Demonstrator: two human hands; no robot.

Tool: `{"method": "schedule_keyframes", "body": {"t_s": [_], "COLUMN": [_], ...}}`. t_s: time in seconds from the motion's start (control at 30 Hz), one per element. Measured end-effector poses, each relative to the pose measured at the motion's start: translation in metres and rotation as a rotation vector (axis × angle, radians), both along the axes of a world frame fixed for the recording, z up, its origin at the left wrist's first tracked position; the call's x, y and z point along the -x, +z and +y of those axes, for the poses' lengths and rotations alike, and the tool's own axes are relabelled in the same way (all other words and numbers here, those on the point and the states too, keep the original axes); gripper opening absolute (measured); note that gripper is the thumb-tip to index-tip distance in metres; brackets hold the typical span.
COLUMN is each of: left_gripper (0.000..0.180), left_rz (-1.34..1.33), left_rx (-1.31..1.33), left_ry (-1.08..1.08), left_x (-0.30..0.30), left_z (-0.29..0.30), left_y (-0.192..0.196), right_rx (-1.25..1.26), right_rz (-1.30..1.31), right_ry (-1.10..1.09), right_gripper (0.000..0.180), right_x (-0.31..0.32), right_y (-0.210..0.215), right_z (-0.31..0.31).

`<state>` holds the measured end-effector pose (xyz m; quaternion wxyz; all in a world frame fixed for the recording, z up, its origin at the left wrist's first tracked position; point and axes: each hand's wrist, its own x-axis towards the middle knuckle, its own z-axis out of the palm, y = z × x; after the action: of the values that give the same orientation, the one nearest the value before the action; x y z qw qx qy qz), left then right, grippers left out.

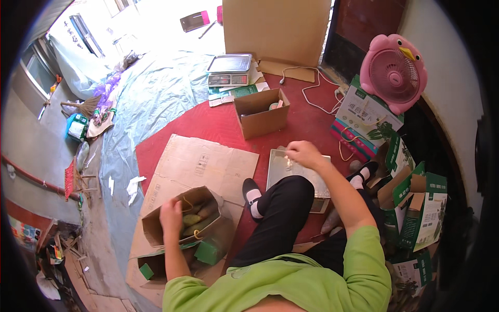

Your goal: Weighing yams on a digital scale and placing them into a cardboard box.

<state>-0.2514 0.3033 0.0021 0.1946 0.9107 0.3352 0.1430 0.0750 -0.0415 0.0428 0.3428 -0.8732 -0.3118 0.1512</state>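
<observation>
Head view | left hand (170,216) open in paper bag (156,229) | right hand (303,154) pinching over scale (280,171)

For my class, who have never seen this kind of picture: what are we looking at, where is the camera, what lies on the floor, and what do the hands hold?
A wide fisheye camera on a seated person's head looks down, so edges bend. The left hand reaches into a brown paper bag of green and brownish produce, on flattened cardboard. The right hand is closed over a metal scale tray; what it holds is too small to tell. Nearby stand an open cardboard box, a second scale and a pink fan.
</observation>
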Motion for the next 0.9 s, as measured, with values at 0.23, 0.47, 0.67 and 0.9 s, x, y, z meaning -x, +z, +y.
{"method": "schedule_keyframes", "body": {"t_s": [0.23, 0.47, 0.67, 0.9], "left_gripper": [0.028, 0.053, 0.085, 0.092], "left_rz": [-0.283, -0.212, -0.008, -0.114], "left_rx": [0.413, 0.756, 0.520, 0.735], "left_ry": [-0.483, 0.065, 0.049, 0.120], "left_x": [-0.147, -0.143, -0.092, -0.089], "left_z": [-0.135, -0.123, -0.100, -0.099], "left_y": [-0.075, -0.262, -0.274, -0.265], "right_rx": [-0.115, -0.359, -0.318, -0.138], "right_rz": [0.139, 0.594, 0.499, 0.359], "right_ry": [-0.437, -0.819, -0.734, -0.641], "right_gripper": [0.016, 0.013, 0.012, 0.016], "right_x": [0.002, 0.068, 0.092, 0.092], "right_y": [-0.051, -0.104, -0.129, -0.153], "right_z": [-0.176, -0.236, -0.221, -0.218]}}
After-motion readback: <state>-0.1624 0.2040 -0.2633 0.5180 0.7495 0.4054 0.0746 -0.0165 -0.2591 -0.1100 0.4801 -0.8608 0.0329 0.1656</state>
